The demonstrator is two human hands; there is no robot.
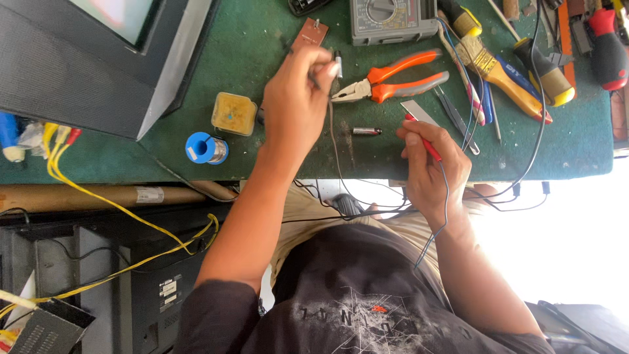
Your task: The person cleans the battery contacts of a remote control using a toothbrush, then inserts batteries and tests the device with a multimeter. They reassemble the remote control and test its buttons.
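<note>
The person's dark printed shirt (367, 308) fills the foreground. Beyond it, the right hand (434, 172) pinches a slim red probe (422, 141); the left hand (298, 98) grips a thin metal probe tip (337, 67) above the green felt-covered bench (262, 39), beside orange-handled pliers (386, 82).

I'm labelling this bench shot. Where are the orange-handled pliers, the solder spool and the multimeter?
Orange-handled pliers (386, 82), head view, at the pivot.
Solder spool (204, 148), head view, on the blue flange.
Multimeter (392, 18), head view, on its grey face.

Dark short-sleeved printed T-shirt, khaki trousers, bare forearms.
</note>
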